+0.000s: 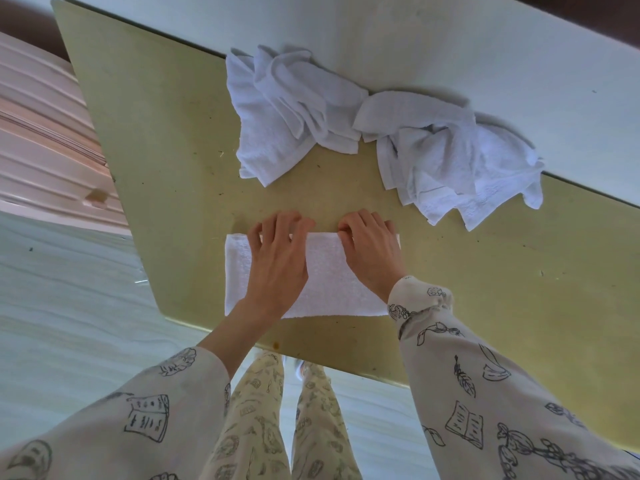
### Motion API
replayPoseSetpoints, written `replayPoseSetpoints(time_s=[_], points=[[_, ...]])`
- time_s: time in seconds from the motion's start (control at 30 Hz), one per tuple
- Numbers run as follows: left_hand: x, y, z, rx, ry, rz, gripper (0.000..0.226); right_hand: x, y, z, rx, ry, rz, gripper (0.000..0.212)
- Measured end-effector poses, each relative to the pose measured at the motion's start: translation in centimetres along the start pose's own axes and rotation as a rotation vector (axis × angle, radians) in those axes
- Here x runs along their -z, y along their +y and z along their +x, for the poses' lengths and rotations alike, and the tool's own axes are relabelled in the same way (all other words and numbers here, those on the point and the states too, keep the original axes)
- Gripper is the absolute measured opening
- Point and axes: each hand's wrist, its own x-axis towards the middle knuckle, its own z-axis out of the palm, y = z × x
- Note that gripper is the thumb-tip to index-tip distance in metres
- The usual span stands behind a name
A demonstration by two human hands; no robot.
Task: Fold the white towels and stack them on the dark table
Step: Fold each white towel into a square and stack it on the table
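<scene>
**Towel folding at the bench — item record**

Head view.

- Bench: olive-yellow top, seen at a slant, its far edge against a pale wall. Small dark specks on the surface.
- Folded towel: white, lying flat as a wide rectangle near the front edge of the bench, directly ahead of the person. Both hands are on it.
- Left hand: laid palm-down on the left half of the folded towel, fingers spread and nearly straight, tips reaching just past the far edge onto the bench. It presses rather than grips.
- Right hand: on the right half of the folded towel, fingers curled at the far edge — whether they pinch the cloth or only press it, I cannot tell.
- Unfolded towels: a crumpled white heap at the back of the bench, touching the wall, in two loose bunches, one left and one right, well apart from the folded towel.
- Sleeves: cream cloth printed with line drawings of books and plants; matching trousers show below the bench edge.
- Floor: pale, left of the bench.
- Pink ribbed object: at far left, kind unclear.
</scene>
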Motion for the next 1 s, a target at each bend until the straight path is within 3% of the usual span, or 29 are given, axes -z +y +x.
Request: replayPoseSetpoints(time_s=[0.13, 0.23, 0.43, 0.53, 0.67, 0.83, 1.0], points=[[-1.1, 0.0, -2.8, -0.174, -0.13, 0.104, 0.034, -1.1, 0.3, -0.9, 0.007, 0.146, 0.005, 0.014], [-2.2, -0.8, -3.3, -0.18, -0.258, 0.159, 0.042, -1.2, 0.4, -0.4, 0.022, 0.175, 0.051, 0.019], [-2.4, -1.1, -3.3, -0.177, -0.276, 0.185, 0.049, -1.3, -0.5, -1.8, 0.075, 0.34, 0.014, 0.02], [-2.8, -1.1, -3.4, -0.189, -0.242, 0.196, 0.051, -3.2, -0.7, -4.4, 0.143, 0.199, -0.037, 0.037], [-1.8, -2.9, -3.5, -0.192, -0.224, 0.214, 0.049, -4.0, 0.9, -5.7, 0.055, 0.018, -0.176, 0.052], [1.0, -8.4, -4.6, -0.065, -0.211, 0.27, 0.052, -3.6, 0.8, -5.6, -0.006, -0.047, -0.222, 0.058], [1.5, -8.9, -4.7, 0.088, -0.269, 0.225, 0.058, -3.6, 0.9, -5.6, -0.023, -0.05, -0.243, 0.062]])
